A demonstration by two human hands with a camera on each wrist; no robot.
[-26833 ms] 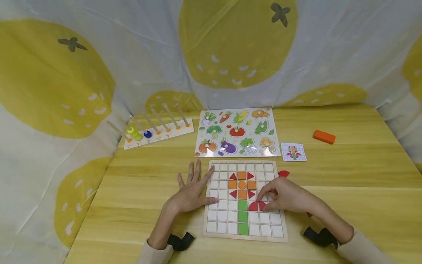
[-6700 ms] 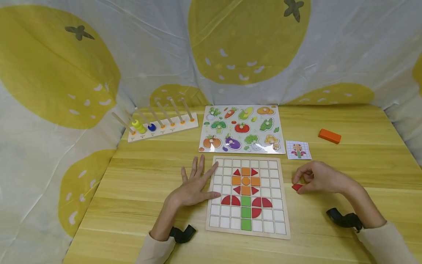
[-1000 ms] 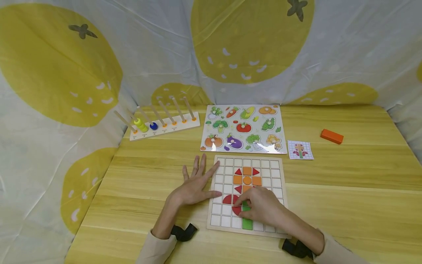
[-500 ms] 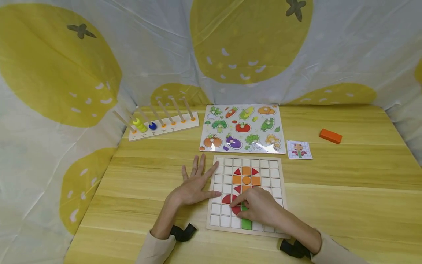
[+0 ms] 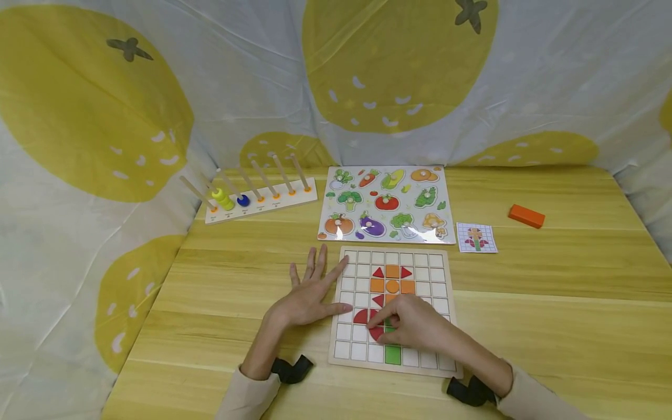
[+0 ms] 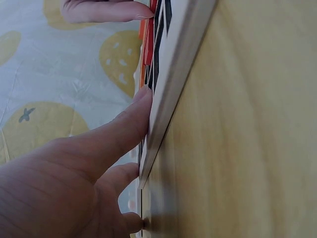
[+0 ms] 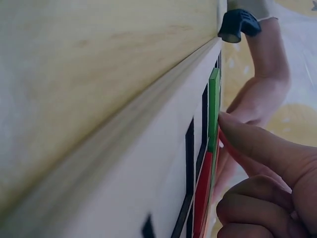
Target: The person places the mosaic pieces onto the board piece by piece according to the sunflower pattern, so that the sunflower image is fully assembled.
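Note:
A wooden grid board (image 5: 349, 364) lies on the table, with orange squares, an orange circle (image 5: 392, 286), red triangles and green squares set in its cells. My right hand (image 5: 420, 326) reaches over the board from the right. Its thumb and index finger pinch a red quarter-circle piece (image 5: 375, 334) left of the green column. Just above are two more red quarter-circles, one being this left piece (image 5: 360, 316). The hand covers part of the green column and the cells to its right. My left hand (image 5: 303, 303) lies spread, thumb (image 6: 133, 116) and index fingertip on the board's left border.
A vegetable knob puzzle (image 5: 385, 204) lies behind the board. Right of it are a printed pattern card (image 5: 476, 238) and an orange block (image 5: 527, 216). At the back left stands a peg rack (image 5: 262, 201) with yellow and blue beads.
Red quarter-circles now sit left of the green column. The right hand brought one from the table right of the board; over the last second it has barely moved. The left hand stays put.

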